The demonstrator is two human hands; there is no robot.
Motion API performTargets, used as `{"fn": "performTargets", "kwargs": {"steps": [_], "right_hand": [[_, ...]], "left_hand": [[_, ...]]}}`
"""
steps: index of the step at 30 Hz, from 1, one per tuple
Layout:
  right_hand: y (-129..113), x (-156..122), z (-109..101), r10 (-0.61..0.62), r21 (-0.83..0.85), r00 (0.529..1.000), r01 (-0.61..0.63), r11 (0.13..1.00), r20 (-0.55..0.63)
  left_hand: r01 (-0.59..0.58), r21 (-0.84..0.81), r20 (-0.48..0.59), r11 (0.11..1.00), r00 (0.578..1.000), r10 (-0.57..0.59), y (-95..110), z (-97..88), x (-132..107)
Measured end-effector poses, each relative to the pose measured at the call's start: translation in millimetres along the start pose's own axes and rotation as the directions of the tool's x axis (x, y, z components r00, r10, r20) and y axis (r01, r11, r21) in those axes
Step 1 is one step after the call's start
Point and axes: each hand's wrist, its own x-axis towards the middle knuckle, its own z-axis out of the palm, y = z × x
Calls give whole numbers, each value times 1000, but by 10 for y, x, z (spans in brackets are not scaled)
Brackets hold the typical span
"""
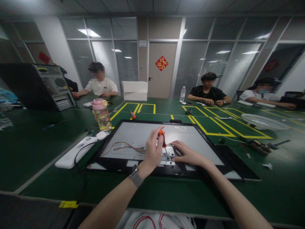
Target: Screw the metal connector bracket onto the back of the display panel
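A monitor panel (133,133) lies back-up on the green table in front of me, black frame round a grey metal back. My left hand (153,151) is closed round an orange-handled screwdriver (162,137), held upright with its tip down on a small circuit board (168,156) near the panel's front edge. My right hand (187,154) rests on the panel beside that board, its fingers curled and pressing next to the screwdriver tip. Coloured wires (124,147) run across the panel's left side toward the board.
A pink-capped bottle (102,114), a white keyboard (76,152) and a mouse (102,135) lie left of the panel. A computer case (40,86) stands far left. A fan grille (263,121) and loose tools (259,146) are at right. Three people sit across the table.
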Motion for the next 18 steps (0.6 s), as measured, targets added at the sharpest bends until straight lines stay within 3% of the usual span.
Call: {"fn": "performTargets", "kwargs": {"steps": [5,14,18], "right_hand": [[7,-7,0,-9,10,1000,9,1000,-1],[34,-1,7,-17,3,1000,17,1000,-4],[44,3,11,-6,1,1000,6,1000,3]], "left_hand": [[-73,42,-54,996,996,75,25,-24,4],[-86,117,-136,989,985,102,36,-10,26],[-63,68,-106,996,992,70,14,-17,16]]}}
